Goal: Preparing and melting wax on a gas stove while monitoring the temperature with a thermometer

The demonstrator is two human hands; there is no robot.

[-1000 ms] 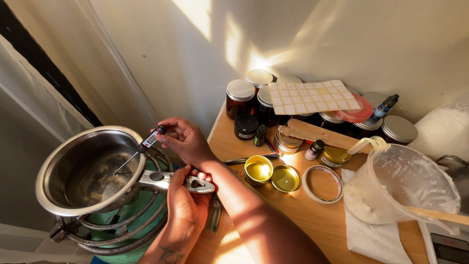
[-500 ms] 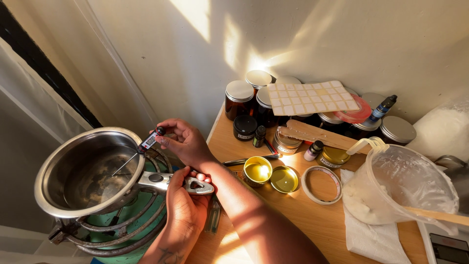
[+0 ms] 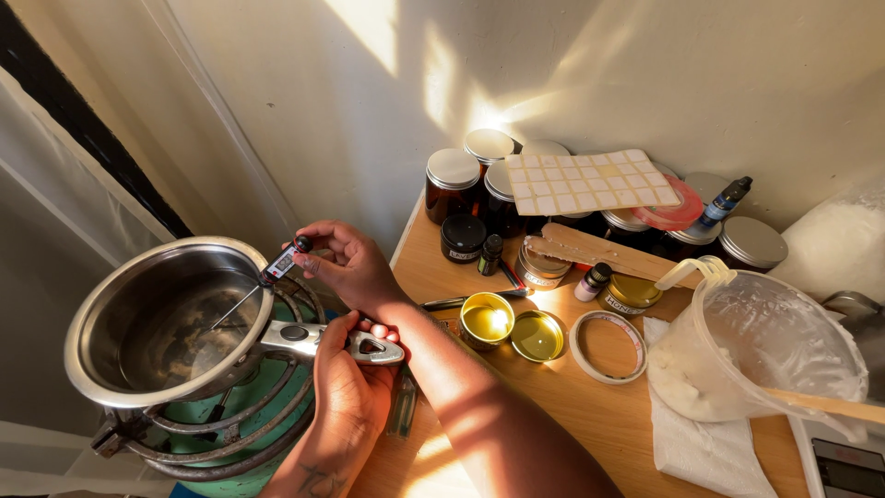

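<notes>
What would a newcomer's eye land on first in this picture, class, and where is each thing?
The steel pot at lower left on a green gas burner draws the eye first: the left hand grips its handle, and the right hand dips a probe thermometer into it. To the right, sunlight strikes an open gold tin on the wooden table.

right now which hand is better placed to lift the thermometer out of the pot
Right: the right hand pinches the thermometer over the pot; the left hand is busy gripping the pot handle.
</notes>
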